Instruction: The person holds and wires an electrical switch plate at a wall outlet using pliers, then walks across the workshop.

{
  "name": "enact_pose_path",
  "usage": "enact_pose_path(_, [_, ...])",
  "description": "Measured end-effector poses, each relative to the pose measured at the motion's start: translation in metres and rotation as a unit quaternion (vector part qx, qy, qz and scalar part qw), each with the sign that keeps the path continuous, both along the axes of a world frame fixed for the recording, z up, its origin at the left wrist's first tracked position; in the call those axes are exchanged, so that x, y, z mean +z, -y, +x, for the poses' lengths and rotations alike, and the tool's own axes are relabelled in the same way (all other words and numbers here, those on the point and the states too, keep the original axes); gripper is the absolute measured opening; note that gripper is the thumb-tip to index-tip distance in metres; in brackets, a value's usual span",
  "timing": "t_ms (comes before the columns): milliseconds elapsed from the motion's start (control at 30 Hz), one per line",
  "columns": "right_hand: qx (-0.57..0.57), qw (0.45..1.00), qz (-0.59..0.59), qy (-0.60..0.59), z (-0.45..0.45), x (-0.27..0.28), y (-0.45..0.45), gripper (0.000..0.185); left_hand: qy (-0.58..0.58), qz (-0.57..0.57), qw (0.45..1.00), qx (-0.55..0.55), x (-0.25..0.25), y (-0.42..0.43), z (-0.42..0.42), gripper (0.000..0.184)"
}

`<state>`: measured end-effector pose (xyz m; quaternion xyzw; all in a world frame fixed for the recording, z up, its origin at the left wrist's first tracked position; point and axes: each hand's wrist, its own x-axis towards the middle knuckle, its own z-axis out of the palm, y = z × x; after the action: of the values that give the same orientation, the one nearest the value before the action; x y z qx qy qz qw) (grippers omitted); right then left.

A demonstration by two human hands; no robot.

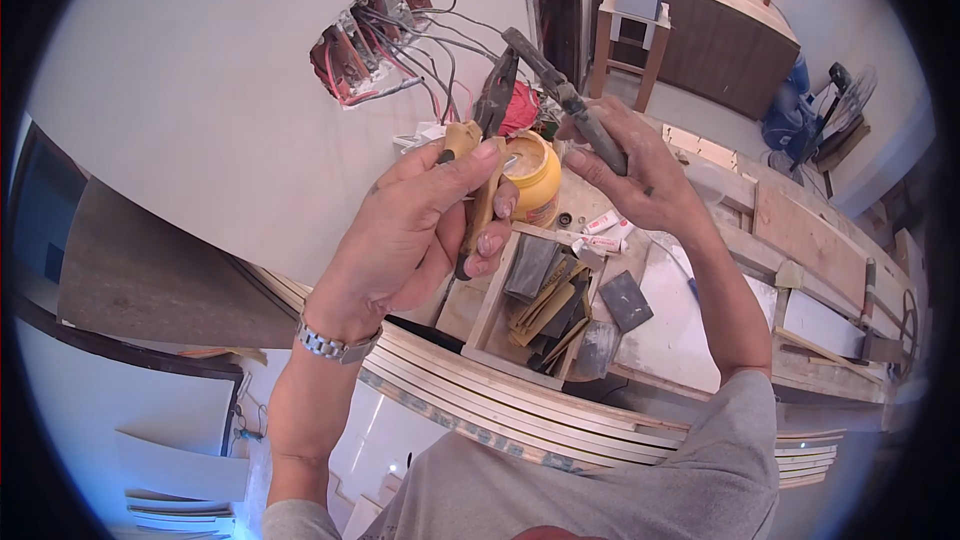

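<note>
Gripping in the left hand (425, 205) a pair of yellow-handled pliers (494, 100), nose pointing up and far. Closed, in the right hand (655, 175), round the near end of a long dark tool (545, 68) — slanting far and left to beside the pliers' nose. Cannot tell if touching, or if pinching anything between. Just left, spilling from a rough opening (343, 52) in the white panel (220, 70): grey and red wires (385, 20), some running right towards the tools. Just beyond the left fingertips, an open yellow tub (540, 198); nearer, a wooden box (488, 302) of sandpaper strips (548, 305); right of that, small tubes (603, 242).

Could skid off, probably, if twisting with a shallow bite — and pinch a finger. Might snag or nick a wire if swinging left. Might drop into the tub if loosening either grip.
</note>
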<state>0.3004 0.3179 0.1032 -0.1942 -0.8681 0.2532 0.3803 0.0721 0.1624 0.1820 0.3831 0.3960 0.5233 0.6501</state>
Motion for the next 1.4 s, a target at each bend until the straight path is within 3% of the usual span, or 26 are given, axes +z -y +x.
enact_pose_path(133, [-0.063,0.995,0.070,0.015,0.005,0.001,0.005,0.044,-0.022,-0.006,0.999,0.028,-0.004,0.001,0.008,0.026])
enact_pose_path(200, [-0.083,0.993,0.085,0.019,0.009,0.001,0.009,0.044,-0.095,0.022,0.993,0.067,-0.007,0.003,0.013,0.028])
enact_pose_path(233, [-0.076,0.997,0.022,0.007,0.011,0.001,0.011,0.043,-0.093,0.022,0.993,0.068,-0.008,0.003,0.014,0.028])
enact_pose_path(367, [-0.050,0.986,-0.157,-0.013,0.015,0.001,0.017,0.044,-0.273,0.087,0.952,0.105,-0.017,0.001,0.015,0.034])
enact_pose_path(567, [-0.043,0.981,-0.186,0.035,0.012,0.011,0.037,0.050,-0.414,0.135,0.887,0.155,-0.033,-0.002,0.013,0.039])
enact_pose_path(900, [-0.087,0.989,-0.102,0.055,-0.002,0.014,0.054,0.045,-0.541,0.162,0.809,0.164,-0.032,-0.004,0.017,0.050])
enact_pose_path(1100, [-0.104,0.984,-0.113,0.089,-0.005,0.016,0.052,0.044,-0.524,0.207,0.803,0.196,-0.048,-0.007,0.014,0.042])
enact_pose_path(1133, [-0.076,0.972,-0.208,0.073,-0.005,0.016,0.052,0.045,-0.524,0.208,0.802,0.195,-0.046,-0.007,0.014,0.042])
enact_pose_path(1167, [-0.047,0.951,-0.300,0.058,-0.005,0.016,0.052,0.047,-0.466,0.173,0.850,0.172,-0.042,-0.006,0.015,0.042])
enact_pose_path(1267, [0.033,0.914,-0.403,0.014,0.000,0.016,0.049,0.049,-0.385,0.140,0.900,0.147,-0.039,-0.006,0.017,0.042])
enact_pose_path(1300, [0.033,0.914,-0.403,0.013,-0.002,0.014,0.049,0.049,-0.375,0.141,0.904,0.147,-0.039,-0.006,0.017,0.042])
enact_pose_path(1367, [-0.023,0.978,-0.204,-0.035,-0.008,0.001,0.046,0.048,-0.361,0.140,0.911,0.140,-0.038,-0.007,0.015,0.040])
enact_pose_path(1400, [-0.024,0.978,-0.203,-0.036,-0.009,-0.005,0.042,0.048,-0.359,0.140,0.913,0.136,-0.037,-0.007,0.015,0.039])
